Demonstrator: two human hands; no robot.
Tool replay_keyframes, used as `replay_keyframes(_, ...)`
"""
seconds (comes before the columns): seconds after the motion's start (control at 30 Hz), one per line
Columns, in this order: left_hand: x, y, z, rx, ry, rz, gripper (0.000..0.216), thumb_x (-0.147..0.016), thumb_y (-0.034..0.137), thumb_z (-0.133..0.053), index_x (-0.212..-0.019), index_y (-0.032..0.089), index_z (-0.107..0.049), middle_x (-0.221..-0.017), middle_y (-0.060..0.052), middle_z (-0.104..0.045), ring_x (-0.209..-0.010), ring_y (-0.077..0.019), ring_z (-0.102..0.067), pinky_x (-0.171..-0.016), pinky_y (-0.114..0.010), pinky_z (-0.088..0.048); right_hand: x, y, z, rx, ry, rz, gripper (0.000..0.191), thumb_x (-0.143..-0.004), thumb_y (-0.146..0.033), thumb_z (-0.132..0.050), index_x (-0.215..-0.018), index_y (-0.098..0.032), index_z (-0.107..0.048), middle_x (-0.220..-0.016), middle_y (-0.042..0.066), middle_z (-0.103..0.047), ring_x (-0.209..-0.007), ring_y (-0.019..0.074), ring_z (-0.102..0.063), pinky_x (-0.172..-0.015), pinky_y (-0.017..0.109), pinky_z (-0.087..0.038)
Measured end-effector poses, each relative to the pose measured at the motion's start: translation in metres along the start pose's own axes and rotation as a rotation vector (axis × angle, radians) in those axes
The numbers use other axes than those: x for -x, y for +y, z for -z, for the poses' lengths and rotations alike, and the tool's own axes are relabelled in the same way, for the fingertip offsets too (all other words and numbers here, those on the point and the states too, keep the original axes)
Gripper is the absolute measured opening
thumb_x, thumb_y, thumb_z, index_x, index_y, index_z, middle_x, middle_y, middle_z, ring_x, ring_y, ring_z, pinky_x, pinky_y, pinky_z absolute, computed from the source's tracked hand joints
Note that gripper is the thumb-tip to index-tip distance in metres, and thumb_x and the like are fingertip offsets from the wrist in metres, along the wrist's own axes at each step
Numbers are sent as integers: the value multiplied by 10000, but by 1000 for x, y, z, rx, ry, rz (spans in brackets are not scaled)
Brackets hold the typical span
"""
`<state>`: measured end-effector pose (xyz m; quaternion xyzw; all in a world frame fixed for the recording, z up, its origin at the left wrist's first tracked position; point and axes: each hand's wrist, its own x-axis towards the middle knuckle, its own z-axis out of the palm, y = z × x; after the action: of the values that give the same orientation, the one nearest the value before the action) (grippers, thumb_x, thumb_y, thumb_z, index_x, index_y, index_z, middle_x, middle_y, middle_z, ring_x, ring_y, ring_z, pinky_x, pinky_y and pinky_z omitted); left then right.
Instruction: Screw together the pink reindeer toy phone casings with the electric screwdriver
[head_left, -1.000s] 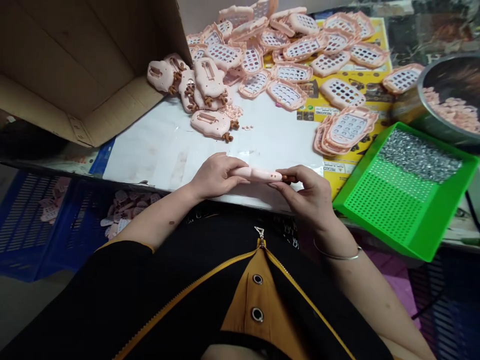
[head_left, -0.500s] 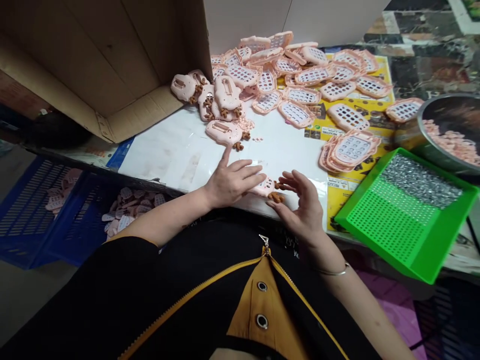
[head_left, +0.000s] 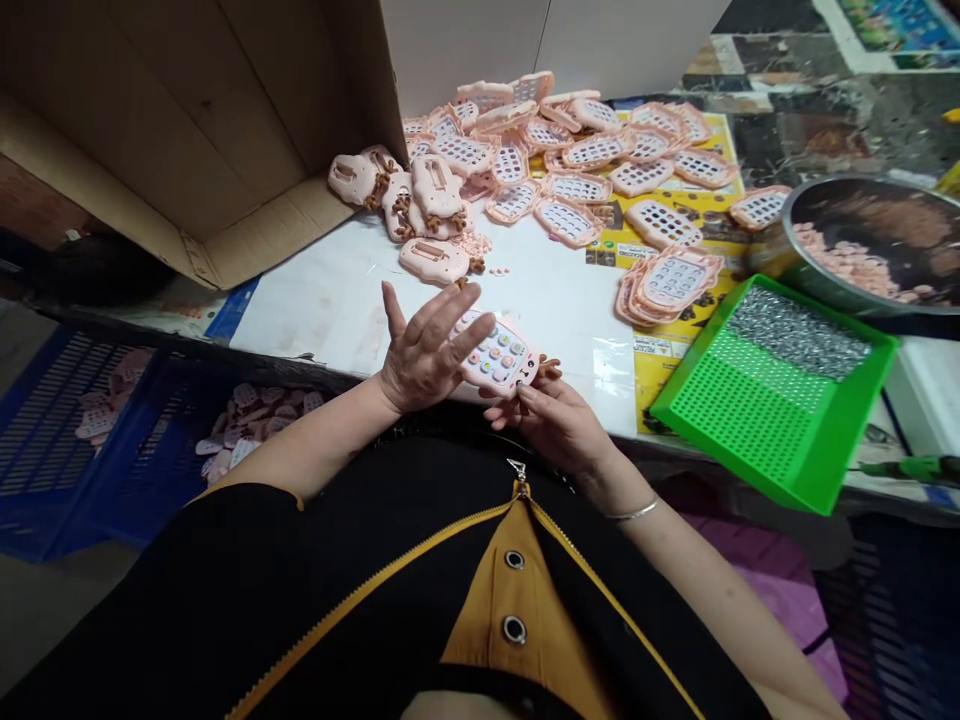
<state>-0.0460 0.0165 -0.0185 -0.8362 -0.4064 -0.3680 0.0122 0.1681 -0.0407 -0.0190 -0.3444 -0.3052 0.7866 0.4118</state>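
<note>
A pink toy phone (head_left: 501,358) with coloured buttons and brown antlers faces up at the near table edge. My right hand (head_left: 555,422) holds it from below, fingers curled under its lower edge. My left hand (head_left: 426,348) rests against its left side with fingers stretched out and spread. Behind them lies a cluster of pink back shells with brown antlers (head_left: 420,205), and farther back a heap of pink front shells with button holes (head_left: 592,160).
An open cardboard box (head_left: 187,130) stands at the back left. A green perforated tray with small metal screws (head_left: 780,385) sits at the right, beside a metal bowl of pink pieces (head_left: 870,240). Blue crates (head_left: 67,440) with pink parts sit below the table on the left.
The toy phone was held edge-on between both hands, then lay flat under them; now it is turned button-side up, lifted on my right hand with my left fingers spread.
</note>
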Motion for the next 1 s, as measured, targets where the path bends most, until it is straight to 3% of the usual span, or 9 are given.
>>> replay_keyframes(0.13,5,-5,4,-242,72,-115,627,-971,640,-445,-1476,277,-531,-1538,-156,-559,-1458,-303,-488,-1270,-564,162,-3,1,-1,15,10,-36,446,-654,-469,-923,-959,-204,-735,-934,74,-815,-757,182,-761,-674,287,-615)
replay_keyframes(0.23,4,-6,4,-209,-136,-91,627,-946,692,-474,-1438,321,-587,-1488,-127,-614,-1414,-340,-525,-1243,-648,165,-9,-1,-4,102,13,-59,486,-638,-526,-920,-937,-189,-738,-926,82,-810,-755,184,-753,-682,298,-600)
replay_keyframes(0.33,5,-14,18,-114,-336,-108,581,-938,665,-524,-1401,332,-628,-1404,-96,-684,-1334,-323,-593,-1268,-673,26,-17,-7,-11,250,-14,-76,571,-637,-676,-861,-883,-174,-743,-890,86,-803,-736,169,-735,-659,284,-566)
replay_keyframes(0.4,9,-27,49,-102,-437,-53,522,-936,565,-573,-1388,313,-645,-1409,-96,-681,-1329,-309,-601,-1275,-645,-115,-22,-11,-15,379,-78,-95,639,-636,-753,-809,-893,-171,-756,-871,86,-801,-739,156,-722,-677,283,-556)
replay_keyframes(0.5,26,-52,123,-151,-717,112,455,-904,355,-575,-1345,319,-678,-1363,-73,-711,-1278,-288,-644,-1232,-610,-276,-29,-14,-16,511,-158,-132,679,-633,-742,-814,-1014,-183,-764,-909,82,-807,-781,150,-712,-749,305,-560)
replay_keyframes(0.6,44,-74,193,-286,-1023,451,506,-802,482,-696,-1295,368,-706,-1226,-47,-772,-1092,-327,-719,-1007,-513,-518,-36,-12,-11,519,-109,-162,684,-618,-740,-820,-1018,-188,-755,-917,82,-804,-768,147,-696,-715,304,-545)
replay_keyframes(0.67,46,-84,213,-462,-993,623,640,-786,626,-690,-1333,295,-695,-1237,-104,-764,-1040,-370,-720,-896,-502,-554,-40,-10,-7,492,-57,-175,689,-599,-750,-822,-988,-186,-748,-901,81,-797,-740,146,-687,-670,298,-534)
replay_keyframes(0.77,29,-92,185,-481,-876,580,759,-848,627,-610,-1445,159,-598,-1379,-178,-680,-1215,-411,-650,-999,-541,-507,-42,-7,-5,466,-39,-176,668,-598,-732,-835,-971,-185,-742,-889,81,-787,-730,154,-690,-648,305,-539)
replay_keyframes(1.0,-65,-107,30,137,-536,233,505,-902,376,-592,-1368,188,-633,-1408,-122,-668,-1282,-264,-626,-1109,-421,-445,-38,-4,0,350,26,-128,549,-635,-638,-872,-934,-195,-745,-800,42,-760,-681,135,-680,-615,289,-566)
